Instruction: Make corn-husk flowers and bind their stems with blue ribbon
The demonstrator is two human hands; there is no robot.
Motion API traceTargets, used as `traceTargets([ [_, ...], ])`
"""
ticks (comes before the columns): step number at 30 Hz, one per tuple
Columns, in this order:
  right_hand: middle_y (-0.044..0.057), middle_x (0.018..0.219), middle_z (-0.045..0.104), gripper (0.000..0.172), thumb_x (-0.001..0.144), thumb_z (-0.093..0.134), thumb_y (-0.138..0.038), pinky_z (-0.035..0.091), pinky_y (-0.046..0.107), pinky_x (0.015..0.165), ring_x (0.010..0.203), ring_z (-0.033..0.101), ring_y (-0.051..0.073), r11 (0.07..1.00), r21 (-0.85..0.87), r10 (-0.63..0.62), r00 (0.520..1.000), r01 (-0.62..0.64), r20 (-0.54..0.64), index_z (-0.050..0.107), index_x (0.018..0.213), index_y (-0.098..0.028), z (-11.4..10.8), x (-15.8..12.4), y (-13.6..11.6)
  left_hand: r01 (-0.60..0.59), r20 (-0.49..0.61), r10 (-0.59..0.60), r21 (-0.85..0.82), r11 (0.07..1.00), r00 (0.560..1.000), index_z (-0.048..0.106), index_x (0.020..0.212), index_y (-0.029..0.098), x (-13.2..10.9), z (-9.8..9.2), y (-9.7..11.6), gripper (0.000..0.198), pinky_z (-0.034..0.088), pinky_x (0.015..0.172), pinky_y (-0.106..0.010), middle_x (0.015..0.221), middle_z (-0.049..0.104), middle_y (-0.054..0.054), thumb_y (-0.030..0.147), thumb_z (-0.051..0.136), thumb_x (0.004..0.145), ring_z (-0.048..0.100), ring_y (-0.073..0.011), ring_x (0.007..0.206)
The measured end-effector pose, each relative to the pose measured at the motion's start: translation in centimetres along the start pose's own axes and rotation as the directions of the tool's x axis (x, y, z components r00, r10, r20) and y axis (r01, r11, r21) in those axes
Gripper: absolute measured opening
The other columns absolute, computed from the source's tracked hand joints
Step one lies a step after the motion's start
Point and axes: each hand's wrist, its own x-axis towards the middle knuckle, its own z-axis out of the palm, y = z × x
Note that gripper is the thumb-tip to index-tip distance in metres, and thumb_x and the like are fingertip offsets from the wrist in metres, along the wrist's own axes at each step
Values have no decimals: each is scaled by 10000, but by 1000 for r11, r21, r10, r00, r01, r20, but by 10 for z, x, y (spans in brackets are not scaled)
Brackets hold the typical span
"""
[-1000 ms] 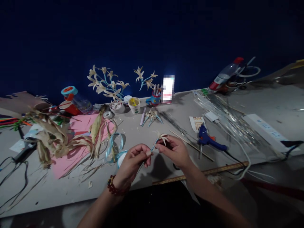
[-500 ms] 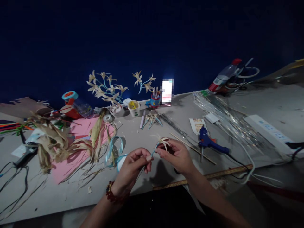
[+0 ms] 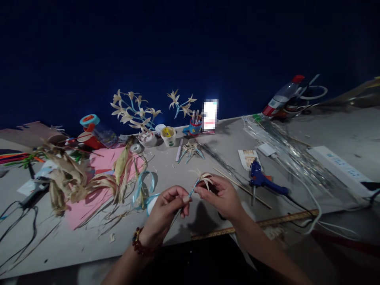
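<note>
Both my hands meet over the grey table, pinching one small handmade flower of pale husk petals on a stem wrapped in light blue ribbon. My left hand, with a bead bracelet at the wrist, pinches the lower stem end between thumb and fingers. My right hand is closed round the stem just below the petals. A loose curl of blue ribbon lies on the table just left of my left hand.
Dried corn husks lie on pink paper at left. A blue glue gun, a ruler, wire stems and a power strip sit at right. Finished flower sprays, cups and a bottle stand at the back.
My hands keep the same pinch on the flower stem. The view has shifted slightly, so everything sits a little lower and to the right.
</note>
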Motion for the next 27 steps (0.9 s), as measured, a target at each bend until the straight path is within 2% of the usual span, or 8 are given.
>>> traceTargets([
  [6, 1, 703, 597, 95, 806, 694, -250, 439, 213, 565, 626, 558, 124, 1000, -23, -13, 1000, 13, 13, 668, 750, -178, 0, -1, 3, -11, 8, 11, -7, 1000, 1000, 631, 731, 136, -1, -3, -2, 183, 350, 485, -177, 524, 596, 3, 283, 730, 779, 485, -71, 476],
  [27, 6, 716, 594, 111, 810, 707, -287, 456, 217, 556, 620, 544, 124, 1000, -12, 6, 1000, -5, 7, 685, 775, -183, 4, -2, 9, -27, 24, 27, -26, 999, 999, 637, 728, 134, -2, -6, -3, 192, 359, 488, -179, 521, 595, 1, 295, 733, 771, 486, -73, 477],
])
